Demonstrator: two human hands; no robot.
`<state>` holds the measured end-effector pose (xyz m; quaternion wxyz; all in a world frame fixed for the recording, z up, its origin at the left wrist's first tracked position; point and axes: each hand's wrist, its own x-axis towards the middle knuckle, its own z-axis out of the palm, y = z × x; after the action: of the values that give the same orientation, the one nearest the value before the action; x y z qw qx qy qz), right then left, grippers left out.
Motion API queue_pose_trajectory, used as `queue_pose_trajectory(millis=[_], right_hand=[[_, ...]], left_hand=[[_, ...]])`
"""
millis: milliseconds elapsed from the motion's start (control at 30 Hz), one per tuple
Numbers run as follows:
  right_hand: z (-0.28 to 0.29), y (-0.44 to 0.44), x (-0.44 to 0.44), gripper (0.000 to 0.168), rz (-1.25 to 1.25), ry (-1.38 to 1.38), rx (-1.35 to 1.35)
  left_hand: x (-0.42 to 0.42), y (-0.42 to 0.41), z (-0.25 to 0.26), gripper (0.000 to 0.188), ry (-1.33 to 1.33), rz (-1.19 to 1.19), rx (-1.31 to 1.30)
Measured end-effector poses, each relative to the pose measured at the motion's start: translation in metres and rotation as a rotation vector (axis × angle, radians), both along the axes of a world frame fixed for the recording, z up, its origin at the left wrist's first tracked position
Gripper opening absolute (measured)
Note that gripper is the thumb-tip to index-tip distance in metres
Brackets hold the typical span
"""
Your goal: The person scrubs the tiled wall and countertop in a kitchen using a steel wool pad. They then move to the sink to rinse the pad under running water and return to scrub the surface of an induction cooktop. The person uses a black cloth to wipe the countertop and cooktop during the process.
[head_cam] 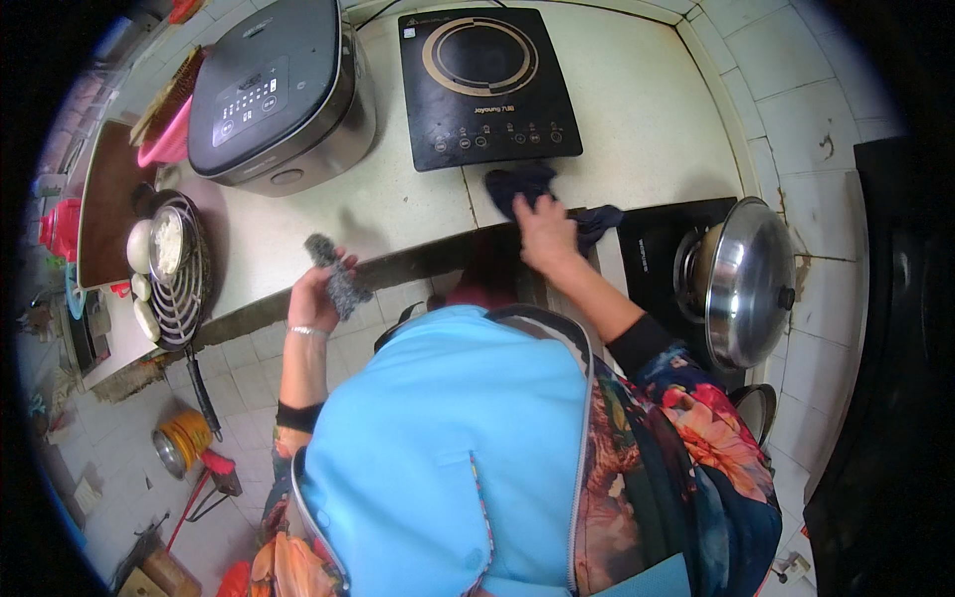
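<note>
My left hand (310, 297) holds a crumpled grey scrubbing cloth (345, 289) just off the counter's front edge. The cloth sticks out above and below the fingers. On the counter's front edge, my right hand (550, 233) grips a bunched dark blue cloth (504, 191), its fingers slightly blurred. One end of that cloth lies near the front of a black induction cooker (489, 112); another part (597, 222) spreads to the right of the hand, by the gas hob. The pale countertop (418, 201) runs beneath.
A rice cooker (272, 97) stands at the back left. Farther left, a black pan (195, 321) carries a steaming rack and a bowl of white food (168, 237), its handle jutting past the edge. On the right, a wok with a domed steel lid (750, 283) sits on the gas hob (649, 261).
</note>
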<state>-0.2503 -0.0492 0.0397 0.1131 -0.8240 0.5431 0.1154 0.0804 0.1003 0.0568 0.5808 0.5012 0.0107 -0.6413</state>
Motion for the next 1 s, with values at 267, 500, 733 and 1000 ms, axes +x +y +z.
queue_pose_trajectory(millis=[267,500,733,1000], right_hand=[[0.004,0.042,0.145,0.064,0.357,-0.684,0.2],[-0.027,0.035,0.162,0.063,0.268,-0.501,-0.197],[-0.028,0.054,0.262,0.05,0.633,-0.937,0.453],[-0.042,0.042,0.251,0.047,0.634,-0.548,-0.165]], left_hand=[[0.012,0.056,0.021,0.046,-0.095,0.076,-0.054],[0.016,0.136,0.023,0.044,-0.145,0.247,-0.069],[0.005,0.163,0.027,0.044,-0.13,0.344,-0.089],[-0.001,0.148,0.039,0.047,-0.254,0.283,-0.074]])
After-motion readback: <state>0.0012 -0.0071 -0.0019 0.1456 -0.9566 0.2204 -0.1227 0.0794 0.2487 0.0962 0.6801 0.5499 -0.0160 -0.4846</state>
